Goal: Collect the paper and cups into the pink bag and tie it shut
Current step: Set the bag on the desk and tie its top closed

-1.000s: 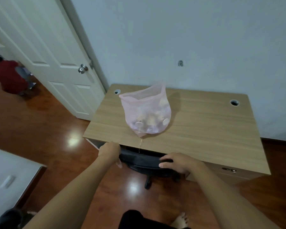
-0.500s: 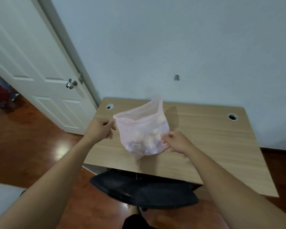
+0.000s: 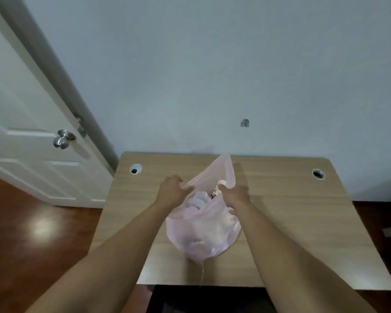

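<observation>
- Pink bag [image 3: 203, 231] sits on the wooden surface [image 3: 291, 222], near the middle and toward the front edge; it looks full and rounded at the bottom.
- Bag mouth is open and unknotted. One flap of the rim stands up at the far side, pointing toward the wall.
- Contents: crumpled white paper [image 3: 199, 201] visible through the mouth; a pale rounded shape, probably a cup [image 3: 219, 188], near the far rim. More pale lumps show through the thin plastic lower down; cannot tell what each one is.
- Left hand [image 3: 171, 192]: at the left rim of the bag, fingers spread and partly curled; touching the edge, but a firm grip is not confirmed.
- Right hand [image 3: 235, 195]: at the right rim, fingers curled down over the plastic; appears to pinch the edge, though the fingertips are hidden.
- No loose paper or cups visible on the surface; only two cable holes near the back corners.
- Thin thread hangs from the bag's bottom over the front edge.
- Judgement: collecting appears complete. Remaining: gather the rim, twist or cross the two sides, knot it.
- Risk: thin plastic may tear or slip if pulled unevenly.
</observation>
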`<state>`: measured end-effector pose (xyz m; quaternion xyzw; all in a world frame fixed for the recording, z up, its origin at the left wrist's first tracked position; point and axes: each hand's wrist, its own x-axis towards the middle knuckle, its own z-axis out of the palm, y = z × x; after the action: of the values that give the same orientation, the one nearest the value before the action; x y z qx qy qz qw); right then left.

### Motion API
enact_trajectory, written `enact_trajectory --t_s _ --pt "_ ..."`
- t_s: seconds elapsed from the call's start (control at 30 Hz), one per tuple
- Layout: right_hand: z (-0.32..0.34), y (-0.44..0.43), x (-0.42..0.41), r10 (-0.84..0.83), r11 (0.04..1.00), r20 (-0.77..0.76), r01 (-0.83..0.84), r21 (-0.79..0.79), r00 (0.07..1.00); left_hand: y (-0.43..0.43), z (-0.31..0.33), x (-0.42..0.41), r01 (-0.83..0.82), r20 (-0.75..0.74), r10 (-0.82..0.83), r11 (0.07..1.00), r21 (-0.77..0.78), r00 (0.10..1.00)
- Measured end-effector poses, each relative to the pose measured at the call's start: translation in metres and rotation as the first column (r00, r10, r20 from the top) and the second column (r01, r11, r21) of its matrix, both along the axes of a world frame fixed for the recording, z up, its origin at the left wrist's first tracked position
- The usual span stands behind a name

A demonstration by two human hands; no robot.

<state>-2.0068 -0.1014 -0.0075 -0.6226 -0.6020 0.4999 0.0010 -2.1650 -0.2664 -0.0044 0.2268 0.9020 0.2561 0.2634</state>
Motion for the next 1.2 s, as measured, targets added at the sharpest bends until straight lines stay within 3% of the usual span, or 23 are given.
enact_trajectory --t_s 0.1,0.23,0.5,0.67,0.87,0.97,1.03,1.2 --pt "-0.016 0.006 -0.004 -0.010 1.000 0.046 0.010 0.004 0.999 0.003 -0.015 0.002 0.048 0.056 -0.047 0.998 -0.028 0.997" --pt "0.005 0.010 0.006 0.025 0.999 0.030 -0.026 0.029 0.999 0.000 -0.011 -0.001 0.072 0.014 -0.072 0.997 -0.004 0.997" --pt "0.070 0.077 0.069 0.032 0.965 0.100 -0.057 0.256 0.994 -0.034 0.078 -0.028 -0.224 -0.067 0.233 0.966 0.126 0.970" --pt "0.112 0.098 0.109 0.093 0.963 0.102 -0.115 0.245 0.990 -0.057 0.112 -0.022 -0.374 0.054 0.371 0.900 0.226 0.927" --pt "0.134 0.104 0.126 0.163 0.956 0.065 -0.174 0.237 0.984 -0.070 0.127 -0.013 -0.373 0.103 0.364 0.924 0.084 0.926" --pt "0.148 0.095 0.133 0.144 0.988 -0.099 -0.136 0.075 0.985 -0.069 0.126 -0.007 -0.380 0.157 0.355 0.907 0.180 0.922" --pt "0.149 0.096 0.138 0.080 0.994 -0.276 -0.096 -0.046 0.958 -0.065 0.123 -0.004 -0.422 0.283 0.344 0.858 0.293 0.895" --pt "0.150 0.104 0.156 -0.041 0.978 -0.627 -0.095 -0.183 0.778 -0.069 0.132 0.004 -0.563 0.595 0.232 0.686 0.461 0.770"
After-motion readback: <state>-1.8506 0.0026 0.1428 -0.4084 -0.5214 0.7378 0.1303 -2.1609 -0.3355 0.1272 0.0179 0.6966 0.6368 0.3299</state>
